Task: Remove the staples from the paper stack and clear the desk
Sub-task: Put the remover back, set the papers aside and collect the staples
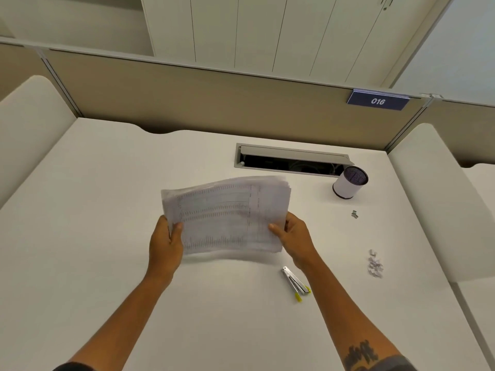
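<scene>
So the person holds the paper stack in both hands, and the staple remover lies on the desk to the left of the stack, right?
Not quite. In the head view, both the left hand and right hand do hold the paper stack, but the staple remover lies on the desk to the stack's lower right.

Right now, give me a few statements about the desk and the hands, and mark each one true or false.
1. Both hands hold the paper stack: the left hand at its left edge, the right hand at its right. True.
2. The staple remover is in the right hand. False: it lies on the desk, near the right wrist.
3. A pile of loose staples lies on the desk to the right. True.
4. The small cylindrical container stands left of the papers. False: it stands to their right, by the open cable hatch.
5. The sign on the partition reads 016. True.
</scene>
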The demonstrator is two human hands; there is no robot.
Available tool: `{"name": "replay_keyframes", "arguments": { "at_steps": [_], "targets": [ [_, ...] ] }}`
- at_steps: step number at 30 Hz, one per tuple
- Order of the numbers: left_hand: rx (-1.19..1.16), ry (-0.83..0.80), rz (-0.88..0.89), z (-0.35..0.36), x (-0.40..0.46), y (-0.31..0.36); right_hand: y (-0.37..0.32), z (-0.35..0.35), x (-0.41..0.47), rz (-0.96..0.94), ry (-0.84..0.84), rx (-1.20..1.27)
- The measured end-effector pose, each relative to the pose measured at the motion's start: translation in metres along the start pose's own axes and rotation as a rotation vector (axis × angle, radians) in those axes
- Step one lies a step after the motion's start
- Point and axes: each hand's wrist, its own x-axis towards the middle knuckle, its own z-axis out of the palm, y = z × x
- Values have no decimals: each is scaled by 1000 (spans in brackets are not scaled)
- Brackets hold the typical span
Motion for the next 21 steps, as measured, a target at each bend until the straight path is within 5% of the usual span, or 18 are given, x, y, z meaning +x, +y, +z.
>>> {"name": "replay_keyframes", "arguments": {
  "at_steps": [5,21],
  "targets": [
    [36,78,216,-7,-5,-10,18,31,-11,-45,157,24],
    [56,-72,78,-13,1,-65,46,57,-11,2,147,-47]
  ]
}}
